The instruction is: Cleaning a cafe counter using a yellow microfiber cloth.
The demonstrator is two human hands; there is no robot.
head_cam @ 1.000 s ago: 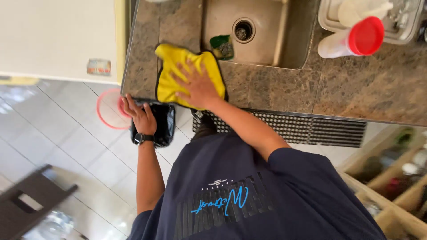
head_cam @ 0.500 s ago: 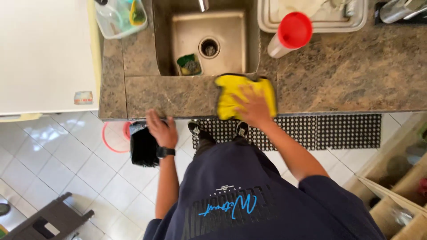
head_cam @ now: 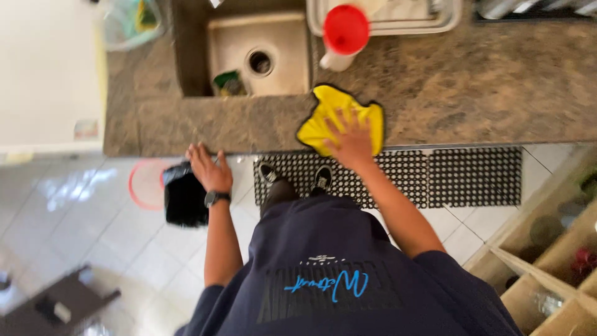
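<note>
My right hand (head_cam: 349, 138) lies flat, fingers spread, on a yellow cloth (head_cam: 329, 113) at the front edge of a brown stone counter (head_cam: 485, 93). The cloth sits just right of the steel sink (head_cam: 283, 56). My left hand (head_cam: 208, 169), with a dark watch on the wrist, rests with its fingers against the counter's front edge left of the sink; it holds nothing. Below it stands a black bin (head_cam: 185, 198) on the floor.
A white bottle with a red cap (head_cam: 344, 34) stands behind the cloth, in front of a dish tray (head_cam: 448, 18). A green sponge (head_cam: 227, 82) lies in the sink. A black rubber mat (head_cam: 460, 177) covers the tiled floor. Wooden shelves (head_cam: 547, 261) stand at the right.
My right hand has slid the yellow cloth rightward along the counter edge, from left of the sink to right of it. My left hand stayed by the black bin.
</note>
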